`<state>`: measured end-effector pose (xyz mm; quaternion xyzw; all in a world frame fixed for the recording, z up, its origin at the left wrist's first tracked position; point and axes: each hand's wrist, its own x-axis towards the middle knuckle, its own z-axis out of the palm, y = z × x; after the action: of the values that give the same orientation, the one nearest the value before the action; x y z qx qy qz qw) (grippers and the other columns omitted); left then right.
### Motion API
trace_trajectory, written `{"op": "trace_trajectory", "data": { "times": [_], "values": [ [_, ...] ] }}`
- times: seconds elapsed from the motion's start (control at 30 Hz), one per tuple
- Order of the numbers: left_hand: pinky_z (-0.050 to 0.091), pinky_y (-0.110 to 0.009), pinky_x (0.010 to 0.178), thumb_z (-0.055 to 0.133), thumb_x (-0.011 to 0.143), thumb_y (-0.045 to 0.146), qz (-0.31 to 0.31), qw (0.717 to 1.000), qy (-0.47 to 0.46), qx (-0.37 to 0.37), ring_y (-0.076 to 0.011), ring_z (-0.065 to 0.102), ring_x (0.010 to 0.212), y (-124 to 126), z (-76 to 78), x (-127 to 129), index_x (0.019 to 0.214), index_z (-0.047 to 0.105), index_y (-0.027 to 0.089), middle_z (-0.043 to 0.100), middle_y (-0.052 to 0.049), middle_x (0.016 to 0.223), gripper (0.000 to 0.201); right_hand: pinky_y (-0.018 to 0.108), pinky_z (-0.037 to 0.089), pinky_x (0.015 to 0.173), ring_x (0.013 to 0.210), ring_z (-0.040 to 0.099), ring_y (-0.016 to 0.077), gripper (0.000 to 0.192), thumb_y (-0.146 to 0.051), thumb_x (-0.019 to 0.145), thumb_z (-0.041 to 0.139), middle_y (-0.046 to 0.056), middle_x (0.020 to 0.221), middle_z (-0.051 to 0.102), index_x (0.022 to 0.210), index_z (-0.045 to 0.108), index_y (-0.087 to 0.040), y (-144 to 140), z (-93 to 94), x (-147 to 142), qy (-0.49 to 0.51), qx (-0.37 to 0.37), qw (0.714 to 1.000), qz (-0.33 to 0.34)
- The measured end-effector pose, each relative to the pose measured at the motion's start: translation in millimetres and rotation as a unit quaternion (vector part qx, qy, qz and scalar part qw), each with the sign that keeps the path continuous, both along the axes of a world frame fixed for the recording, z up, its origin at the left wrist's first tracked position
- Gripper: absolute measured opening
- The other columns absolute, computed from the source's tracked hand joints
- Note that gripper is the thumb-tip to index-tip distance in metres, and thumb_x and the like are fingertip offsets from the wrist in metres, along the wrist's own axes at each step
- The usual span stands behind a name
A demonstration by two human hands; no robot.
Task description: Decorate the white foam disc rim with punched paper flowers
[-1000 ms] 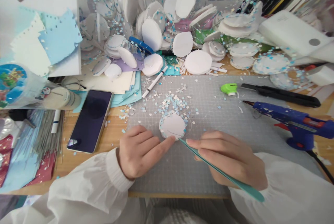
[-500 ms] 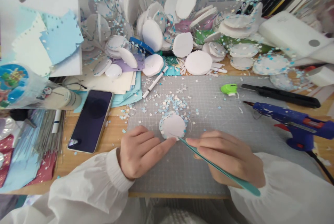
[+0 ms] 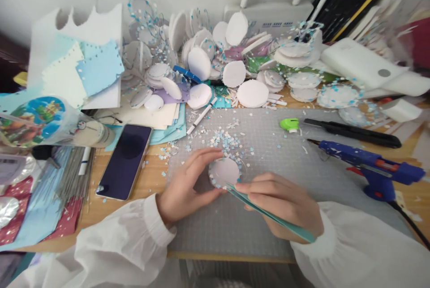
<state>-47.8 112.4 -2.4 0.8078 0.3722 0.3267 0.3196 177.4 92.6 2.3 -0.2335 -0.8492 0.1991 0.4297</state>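
A round white disc (image 3: 224, 172) edged with tiny blue and white star-shaped pieces lies on the grey cutting mat (image 3: 231, 229). Around its left side curves my left hand (image 3: 190, 185), the thumb at the near edge and the forefinger at the far edge. My right hand (image 3: 284, 205) grips teal tweezers (image 3: 268, 215) like a pen, their tips at the disc's near edge. Whether the tips pinch a piece is too small to tell. Beyond the disc a loose heap of blue and white star confetti (image 3: 225, 140) spreads over the mat.
To the left lies a phone (image 3: 125, 161). On the right are a blue glue gun (image 3: 366, 160), a black craft knife (image 3: 352, 133) and a small green tool (image 3: 289, 124). White discs (image 3: 252, 93) and wire sprigs crowd the back. A white-capped pen (image 3: 201, 116) rests nearer.
My left hand has gone from one finger pressing the disc's near edge to thumb and fingers spanning its side. The tweezers stay at the near edge. The view has tilted up.
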Motion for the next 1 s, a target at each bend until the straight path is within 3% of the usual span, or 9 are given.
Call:
{"op": "trace_trajectory", "data": {
  "times": [0.2, 0.33, 0.47, 0.63, 0.7, 0.87, 1.0],
  "values": [
    [0.048, -0.036, 0.090, 0.074, 0.075, 0.025, 0.018, 0.999, -0.044, -0.004, -0.0223, 0.057, 0.107, 1, 1.0, 0, 0.103, 0.056, 0.021, 0.059, -0.010, 0.115, 0.034, 0.028, 0.056, 0.070, 0.081, 0.067, 0.0144, 0.026, -0.004, 0.084, 0.054, 0.011, 0.096, 0.071, 0.107, 0.054, -0.016, 1, 4.1, -2, 0.019, 0.029, 0.999, -0.023],
    [0.045, -0.037, 0.088, 0.076, 0.072, 0.024, 0.070, 0.996, -0.051, 0.032, -0.0222, 0.056, 0.102, 0, 1.3, -2, 0.090, 0.057, 0.020, 0.059, -0.007, 0.106, 0.026, 0.030, 0.055, 0.064, 0.076, 0.068, 0.0152, 0.019, -0.010, 0.085, 0.053, 0.009, 0.090, 0.071, 0.102, 0.056, -0.019, -1, 8.9, -2, 0.078, -0.011, 0.996, -0.040],
    [0.043, -0.038, 0.087, 0.076, 0.072, 0.023, 0.097, 0.993, -0.039, 0.060, -0.0224, 0.054, 0.100, 0, 0.9, -3, 0.085, 0.056, 0.020, 0.057, -0.007, 0.103, 0.024, 0.033, 0.055, 0.061, 0.074, 0.067, 0.0179, 0.022, -0.008, 0.078, 0.059, 0.004, 0.079, 0.067, 0.097, 0.056, -0.021, 1, 5.1, -5, 0.208, -0.073, 0.966, -0.132],
    [0.043, -0.040, 0.086, 0.074, 0.072, 0.020, 0.131, 0.987, -0.034, 0.087, -0.0219, 0.053, 0.097, 0, 2.2, -2, 0.082, 0.054, 0.020, 0.055, -0.006, 0.101, 0.022, 0.030, 0.056, 0.062, 0.076, 0.064, 0.0167, 0.019, -0.010, 0.078, 0.064, 0.003, 0.082, 0.063, 0.090, 0.057, -0.022, 16, -4.8, -3, 0.273, -0.118, 0.920, -0.255],
    [0.044, -0.040, 0.085, 0.074, 0.072, 0.020, 0.140, 0.985, -0.034, 0.098, -0.0219, 0.053, 0.096, -1, 3.4, -2, 0.081, 0.054, 0.020, 0.055, -0.006, 0.100, 0.022, 0.031, 0.056, 0.066, 0.079, 0.064, 0.0175, 0.016, -0.011, 0.078, 0.065, 0.004, 0.083, 0.063, 0.088, 0.058, -0.022, 21, -8.7, 0, 0.248, -0.136, 0.922, -0.264],
    [0.045, -0.039, 0.083, 0.072, 0.073, 0.020, 0.112, 0.988, -0.015, 0.102, -0.0219, 0.054, 0.094, -3, 5.5, -1, 0.081, 0.054, 0.020, 0.055, -0.007, 0.099, 0.020, 0.033, 0.054, 0.071, 0.076, 0.065, 0.0184, 0.011, -0.014, 0.078, 0.066, 0.004, 0.080, 0.067, 0.085, 0.061, -0.021, 22, -14.9, 4, 0.089, -0.147, 0.958, -0.229],
    [0.045, -0.039, 0.083, 0.072, 0.073, 0.020, 0.115, 0.989, -0.014, 0.095, -0.0218, 0.054, 0.095, -4, 4.3, 0, 0.083, 0.054, 0.020, 0.055, -0.007, 0.100, 0.021, 0.032, 0.053, 0.072, 0.076, 0.066, 0.0174, 0.012, -0.010, 0.078, 0.064, 0.004, 0.080, 0.069, 0.084, 0.062, -0.020, 20, -14.3, 3, 0.057, -0.121, 0.968, -0.211]
  ]
}}
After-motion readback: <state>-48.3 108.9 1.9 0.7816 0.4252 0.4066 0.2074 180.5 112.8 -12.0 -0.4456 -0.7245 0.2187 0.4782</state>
